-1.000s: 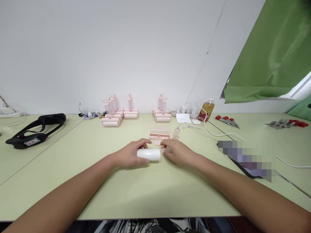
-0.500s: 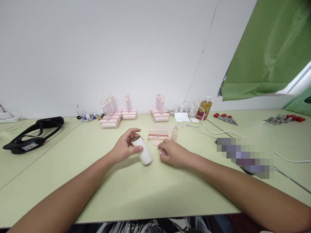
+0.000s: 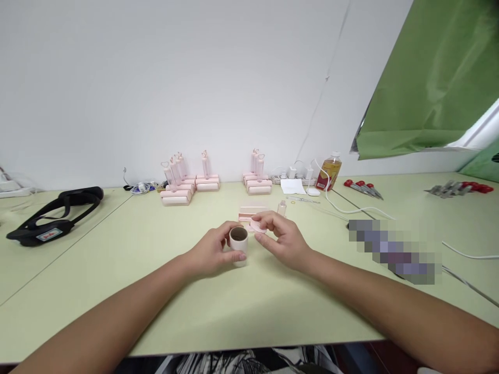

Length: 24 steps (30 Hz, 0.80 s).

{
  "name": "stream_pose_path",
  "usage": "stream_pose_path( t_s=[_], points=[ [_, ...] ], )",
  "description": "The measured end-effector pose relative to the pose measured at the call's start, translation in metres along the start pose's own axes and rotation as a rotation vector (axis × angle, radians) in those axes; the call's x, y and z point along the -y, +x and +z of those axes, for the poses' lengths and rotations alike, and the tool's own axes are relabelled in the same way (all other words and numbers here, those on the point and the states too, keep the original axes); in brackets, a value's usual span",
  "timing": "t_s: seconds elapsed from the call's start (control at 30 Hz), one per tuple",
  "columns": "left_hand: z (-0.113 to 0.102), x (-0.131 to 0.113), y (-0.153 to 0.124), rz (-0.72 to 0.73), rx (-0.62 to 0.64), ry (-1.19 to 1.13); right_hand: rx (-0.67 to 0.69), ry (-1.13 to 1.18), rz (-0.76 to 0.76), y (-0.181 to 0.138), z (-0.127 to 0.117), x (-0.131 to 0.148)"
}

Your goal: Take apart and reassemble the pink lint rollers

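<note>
Left hand point(image 3: 210, 253): fingers closed around one white, smooth-walled cylindrical tube point(image 3: 242, 248), material uncertain, held upright above the near middle of the tabletop point(image 3: 234, 306), open end up; whether its base touches the surface cannot be told.

Right hand point(image 3: 286, 240): fingers pinching one thin, pale pink round disc point(image 3: 257, 227) by its edge, just beside the tube's rim, apart from it.

Hazards, as judged: the disc may slip, the hold on it being narrow; the tube may tip or roll if the left fingers loosen, its wall being round and apparently slick; the right hand may knock the small, clear pink-tinted bottle point(image 3: 281, 209), which stands just beyond it.

Containers:
- Tube: brownish inner wall; nothing made out inside, the depth being dark.
- Shallow pink rectangular case point(image 3: 245, 217), transparent lid raised: partly hidden by the right hand; contents not made out.
- Small bottle: upright, see-through; no filling discernible.
- Clear plastic drink bottle point(image 3: 330, 171), white cap, red-and-yellow label: amber liquid, near the wall.
- Transparent pink-ended cylinders point(image 3: 171, 181) with looped tops, at the back left: upright, contents too small to tell.
- Pink-and-white oblong boxes point(image 3: 176, 198), beside these cylinders: shut, contents hidden.
</note>
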<state>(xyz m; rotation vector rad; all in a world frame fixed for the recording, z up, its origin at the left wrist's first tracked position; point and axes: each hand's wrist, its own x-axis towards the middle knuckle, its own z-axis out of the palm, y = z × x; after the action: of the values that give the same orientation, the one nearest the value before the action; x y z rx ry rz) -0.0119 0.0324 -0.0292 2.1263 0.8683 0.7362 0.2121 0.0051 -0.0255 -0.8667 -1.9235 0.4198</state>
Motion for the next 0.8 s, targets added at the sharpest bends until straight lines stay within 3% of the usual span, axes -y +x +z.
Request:
stream_pose_path(
  t_s=[0.13, 0.27, 0.5, 0.8],
  points=[
    [0.012, -0.002, 0.0, 0.073, 0.062, -0.009, 0.045, 0.0, -0.13, -0.005, 0.002, 0.014],
    [0.016, -0.002, 0.001, 0.095, 0.071, 0.01, 0.076, -0.044, -0.13, -0.006, 0.005, 0.017],
    [0.017, -0.003, 0.0, 0.09, 0.081, -0.013, 0.107, -0.079, -0.122, -0.009, 0.007, 0.011],
    [0.013, 0.002, 0.002, 0.093, 0.053, -0.094, 0.169, -0.175, -0.278, -0.008, 0.006, 0.004]
  ],
)
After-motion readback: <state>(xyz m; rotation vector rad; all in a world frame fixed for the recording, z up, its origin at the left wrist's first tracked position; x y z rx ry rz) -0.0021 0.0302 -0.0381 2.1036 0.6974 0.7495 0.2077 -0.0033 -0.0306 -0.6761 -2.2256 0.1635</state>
